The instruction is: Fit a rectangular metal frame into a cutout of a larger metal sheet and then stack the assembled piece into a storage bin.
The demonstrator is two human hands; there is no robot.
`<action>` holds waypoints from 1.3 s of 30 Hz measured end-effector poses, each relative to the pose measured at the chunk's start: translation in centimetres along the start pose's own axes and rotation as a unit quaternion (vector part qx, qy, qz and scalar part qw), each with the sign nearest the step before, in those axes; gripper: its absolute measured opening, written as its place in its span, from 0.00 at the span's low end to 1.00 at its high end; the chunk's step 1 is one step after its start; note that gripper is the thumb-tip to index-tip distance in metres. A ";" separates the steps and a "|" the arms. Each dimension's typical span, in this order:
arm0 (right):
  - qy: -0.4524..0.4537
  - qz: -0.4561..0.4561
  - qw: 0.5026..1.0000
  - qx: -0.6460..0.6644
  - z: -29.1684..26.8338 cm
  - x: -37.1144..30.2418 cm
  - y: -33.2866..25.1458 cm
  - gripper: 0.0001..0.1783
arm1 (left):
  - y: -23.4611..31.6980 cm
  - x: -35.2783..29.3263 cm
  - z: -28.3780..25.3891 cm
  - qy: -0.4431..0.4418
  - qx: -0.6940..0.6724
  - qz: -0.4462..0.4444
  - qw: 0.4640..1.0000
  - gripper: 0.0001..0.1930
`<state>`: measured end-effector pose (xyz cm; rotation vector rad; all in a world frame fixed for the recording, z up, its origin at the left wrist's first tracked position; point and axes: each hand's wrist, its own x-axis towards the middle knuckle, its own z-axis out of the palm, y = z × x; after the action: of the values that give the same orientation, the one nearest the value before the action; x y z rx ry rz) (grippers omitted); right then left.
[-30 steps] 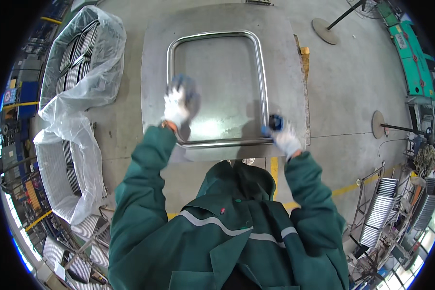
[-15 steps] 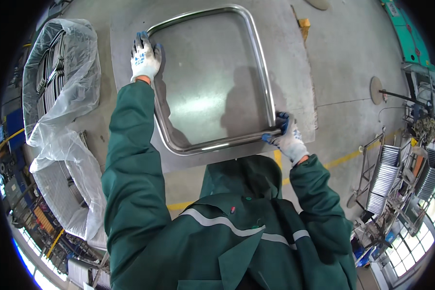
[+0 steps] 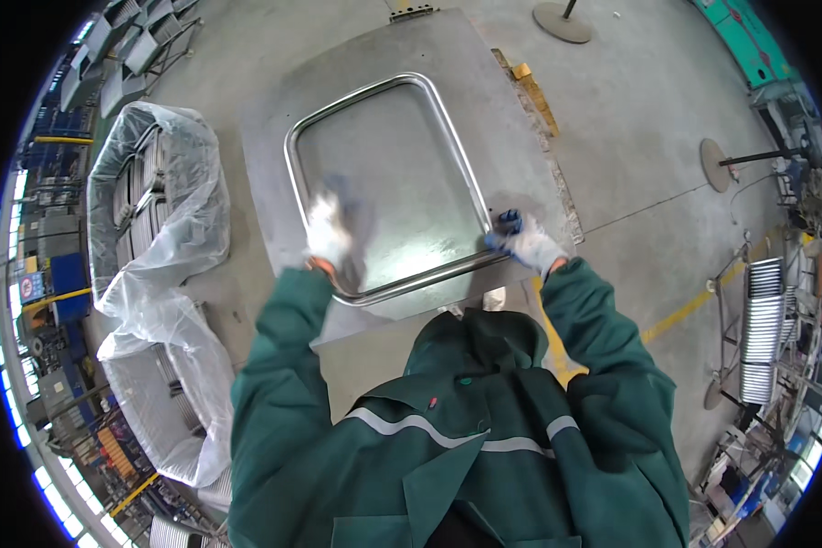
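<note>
A bent metal tube frame [image 3: 429, 278], shiny and roughly square with rounded corners, lies flat on a grey metal tabletop [image 3: 384, 187]. At its near right corner my right hand [image 3: 532, 245], in a white glove with blue fingertips, has thumb and fingers closed round the tube. My left hand [image 3: 329, 230], gloved too, is over the left side of the frame, towards its inside. Motion smears its fingers, so their shape and whether they touch the tube cannot be made out.
Left of the table stand bins lined with clear plastic [image 3: 212, 196], holding stacked metal parts. A yellowish block [image 3: 537, 96] lies by the table's right edge. Farther right are a round-based stand [image 3: 714, 165] and a rack of metal tubes [image 3: 762, 329]. Yellow lines mark the floor.
My left hand has left the far left part of the frame and come nearer and inward, now blurred. My right hand stays at the near right corner. The view has shifted, showing more floor beyond.
</note>
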<state>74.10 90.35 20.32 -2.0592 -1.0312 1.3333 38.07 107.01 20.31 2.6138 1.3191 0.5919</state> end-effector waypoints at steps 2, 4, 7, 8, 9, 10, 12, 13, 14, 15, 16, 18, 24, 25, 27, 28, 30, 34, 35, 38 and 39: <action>0.000 -0.006 1.000 0.015 0.4 1.3 -2.0 0.31 | 8.5 -3.1 -3.0 -0.070 -0.058 -0.016 0.996 0.24; -0.004 0.007 1.000 0.017 0.1 3.3 -4.6 0.29 | 10.1 -6.6 -1.1 -0.031 -0.038 -0.022 0.999 0.25; 0.021 -0.026 0.997 -0.076 -0.4 5.6 -5.8 0.29 | 10.7 -8.3 0.0 -0.039 0.023 -0.016 0.999 0.27; 0.005 -0.021 0.996 -0.084 -0.6 5.5 -6.1 0.29 | 10.6 -8.5 0.1 -0.047 0.039 -0.020 0.998 0.28; -0.012 -0.011 0.997 -0.071 -0.6 5.3 -5.8 0.29 | 11.1 -8.5 0.2 -0.055 0.054 -0.026 0.997 0.28; 0.003 -0.035 0.994 -0.100 -0.5 5.3 -5.3 0.29 | 11.3 -8.4 0.3 -0.064 0.069 -0.030 0.995 0.29; 0.024 -0.065 0.987 -0.145 -0.7 6.3 -5.3 0.28 | 10.4 -7.5 0.3 -0.091 0.092 -0.027 0.991 0.29; 0.017 -0.072 0.983 -0.166 -0.5 6.4 -5.5 0.28 | 10.7 -7.8 0.1 -0.101 0.090 -0.037 0.990 0.30; 0.007 -0.062 0.986 -0.154 -0.6 6.5 -5.5 0.28 | 10.7 -7.4 0.3 -0.107 0.086 -0.040 0.990 0.30; 0.017 -0.065 0.982 -0.175 -0.7 6.5 -5.6 0.28 | 10.6 -7.2 0.7 -0.112 0.081 -0.044 0.989 0.30; 0.025 -0.066 0.978 -0.195 -0.6 6.2 -5.6 0.28 | 10.5 -7.7 0.8 -0.119 0.077 -0.047 0.989 0.31; -0.033 -0.023 0.975 -0.218 -1.0 5.8 -6.9 0.30 | 9.7 -8.2 1.3 -0.129 0.073 -0.037 0.988 0.30; 0.034 -0.091 0.989 -0.112 -1.9 5.6 -3.8 0.31 | 9.7 -8.4 1.6 -0.097 0.051 -0.009 0.994 0.30; 0.056 -0.116 0.989 -0.075 -1.5 6.0 -2.8 0.31 | 9.6 -8.5 1.4 -0.088 0.050 -0.013 0.995 0.30; 0.106 -0.151 0.983 0.006 -0.5 5.7 -0.9 0.31 | 9.6 -9.1 1.0 -0.062 0.014 -0.037 0.997 0.29; 0.135 -0.162 0.976 0.055 -0.2 5.4 0.3 0.31 | 10.1 -9.5 0.5 -0.047 -0.021 -0.052 0.997 0.29; 0.061 -0.106 0.987 0.107 -1.3 4.6 2.9 0.28 | 13.3 -9.7 -1.9 -0.108 -0.068 -0.028 0.991 0.27; -0.036 -0.082 0.948 0.304 -2.1 3.4 3.3 0.23 | 14.5 -11.2 -2.6 -0.205 0.023 -0.024 0.978 0.26; -0.018 -0.113 0.958 0.263 -1.9 3.6 3.4 0.23 | 14.1 -11.8 -2.2 -0.231 0.084 -0.034 0.969 0.26; 0.044 -0.202 0.968 0.138 -2.1 5.7 5.5 0.24 | 15.2 -11.8 -4.0 -0.219 0.065 -0.037 0.973 0.25; 0.104 -0.285 0.953 -0.011 -1.8 4.7 4.6 0.30 | 16.4 -12.4 -6.6 -0.202 0.107 -0.036 0.973 0.23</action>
<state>78.43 91.30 15.13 -1.6777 -1.4037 0.7941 40.85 86.98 27.96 2.6385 1.3927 -0.1016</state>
